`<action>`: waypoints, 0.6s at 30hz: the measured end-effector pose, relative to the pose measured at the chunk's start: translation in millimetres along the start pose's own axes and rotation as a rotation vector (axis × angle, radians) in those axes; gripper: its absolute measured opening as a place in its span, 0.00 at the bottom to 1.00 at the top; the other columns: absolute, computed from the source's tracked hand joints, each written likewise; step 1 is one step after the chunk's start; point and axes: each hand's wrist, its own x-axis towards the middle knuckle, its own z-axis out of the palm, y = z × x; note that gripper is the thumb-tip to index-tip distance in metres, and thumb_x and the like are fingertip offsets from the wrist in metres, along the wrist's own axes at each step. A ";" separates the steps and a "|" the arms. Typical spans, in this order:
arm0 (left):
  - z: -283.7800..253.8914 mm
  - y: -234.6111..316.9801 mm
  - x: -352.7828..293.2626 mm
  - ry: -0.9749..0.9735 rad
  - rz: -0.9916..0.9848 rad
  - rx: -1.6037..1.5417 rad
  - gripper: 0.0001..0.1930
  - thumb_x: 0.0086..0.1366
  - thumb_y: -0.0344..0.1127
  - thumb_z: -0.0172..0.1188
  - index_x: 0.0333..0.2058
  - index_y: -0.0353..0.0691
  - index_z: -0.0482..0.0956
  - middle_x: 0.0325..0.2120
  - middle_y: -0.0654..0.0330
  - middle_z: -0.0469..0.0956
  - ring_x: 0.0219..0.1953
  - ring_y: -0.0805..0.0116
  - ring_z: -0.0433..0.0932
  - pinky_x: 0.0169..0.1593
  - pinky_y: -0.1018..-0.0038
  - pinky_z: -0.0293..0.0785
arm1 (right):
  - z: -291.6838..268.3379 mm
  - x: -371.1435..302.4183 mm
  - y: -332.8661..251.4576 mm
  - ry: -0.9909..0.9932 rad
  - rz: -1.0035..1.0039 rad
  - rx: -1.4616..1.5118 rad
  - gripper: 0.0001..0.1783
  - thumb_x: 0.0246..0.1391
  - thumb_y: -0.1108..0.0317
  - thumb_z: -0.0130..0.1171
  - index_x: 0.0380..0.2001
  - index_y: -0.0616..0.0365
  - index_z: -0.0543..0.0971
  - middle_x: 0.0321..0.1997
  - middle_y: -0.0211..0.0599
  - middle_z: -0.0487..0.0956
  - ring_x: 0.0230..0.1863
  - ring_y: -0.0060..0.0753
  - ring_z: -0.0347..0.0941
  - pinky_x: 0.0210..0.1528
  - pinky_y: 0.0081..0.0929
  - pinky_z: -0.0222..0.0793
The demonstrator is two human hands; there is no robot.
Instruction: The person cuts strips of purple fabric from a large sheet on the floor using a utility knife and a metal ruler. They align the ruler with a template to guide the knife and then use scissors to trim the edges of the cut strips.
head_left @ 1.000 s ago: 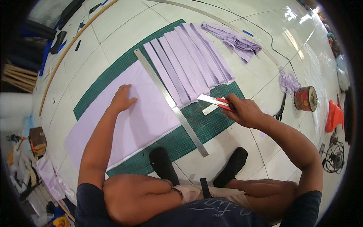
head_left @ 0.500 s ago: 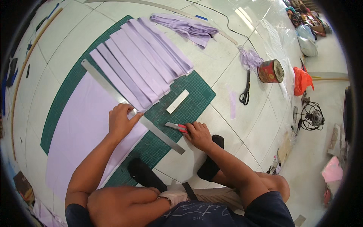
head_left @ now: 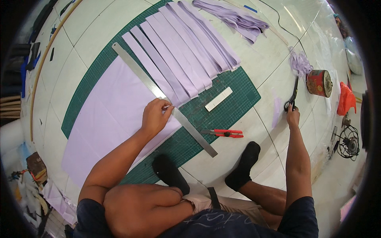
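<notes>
While my L hand (head_left: 155,117) sits mid-frame over the steel ruler (head_left: 193,133), my R hand (head_left: 293,115) is at the black scissors (head_left: 294,91), right side of frame, so R is clearly the nearer one. Head view, only one I've got: scissors lie on the tiles, long axis running up-frame w/ a slight lean right, handle loops at the bottom by my fingers, blades pointing up toward the loose lilac strands (head_left: 301,62) beside the tin (head_left: 318,84). That axis is roughly in line w/ my R forearm. R fingertips are at the loops; can't tell if they're closed round them. L thumb & forefinger are narrow, a pale bit at the tips; can't tell if it's pinched. Red cutter (head_left: 228,133) lies btwn the hands, approx crosswise, blade pointing left, just beside the ruler. Lilac sheet (head_left: 113,107) spreads left of centre, folded strips (head_left: 174,51) up top, both on the green mat (head_left: 246,85).
</notes>
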 end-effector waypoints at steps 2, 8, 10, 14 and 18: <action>-2.3 -5.3 -7.4 -0.003 0.000 0.004 0.07 0.61 0.35 0.66 0.32 0.36 0.83 0.28 0.54 0.80 0.32 0.57 0.80 0.38 0.63 0.75 | 14.6 -12.8 -3.0 0.110 -0.099 -0.130 0.33 0.57 0.51 0.59 0.57 0.66 0.74 0.59 0.66 0.70 0.62 0.60 0.68 0.64 0.46 0.65; 2.9 -0.8 -3.0 -0.046 0.054 0.020 0.08 0.61 0.34 0.66 0.33 0.35 0.83 0.30 0.54 0.80 0.32 0.60 0.79 0.38 0.66 0.75 | 3.6 5.2 1.1 0.194 -0.379 -0.216 0.28 0.52 0.61 0.61 0.50 0.73 0.76 0.35 0.52 0.82 0.37 0.52 0.80 0.43 0.43 0.76; 0.9 -2.6 -2.4 -0.047 0.067 0.040 0.07 0.61 0.33 0.66 0.33 0.35 0.83 0.29 0.54 0.80 0.32 0.59 0.79 0.37 0.66 0.75 | -8.1 12.3 -14.7 -0.122 -0.139 -0.019 0.27 0.52 0.62 0.61 0.48 0.77 0.75 0.34 0.47 0.82 0.34 0.43 0.79 0.40 0.37 0.76; 1.4 -4.9 -6.3 -0.036 0.092 -0.018 0.06 0.60 0.33 0.65 0.32 0.35 0.83 0.27 0.54 0.79 0.29 0.59 0.78 0.35 0.65 0.74 | -22.0 -16.7 -32.8 -0.415 -0.090 0.578 0.21 0.52 0.67 0.62 0.45 0.73 0.74 0.32 0.36 0.79 0.31 0.27 0.75 0.35 0.28 0.72; 5.1 5.9 -2.7 -0.044 0.158 -0.007 0.06 0.60 0.33 0.66 0.32 0.35 0.83 0.26 0.54 0.79 0.28 0.59 0.78 0.35 0.65 0.74 | -38.5 -106.7 -72.8 -0.587 -0.496 0.681 0.18 0.54 0.69 0.65 0.44 0.65 0.72 0.31 0.31 0.76 0.30 0.25 0.72 0.32 0.27 0.69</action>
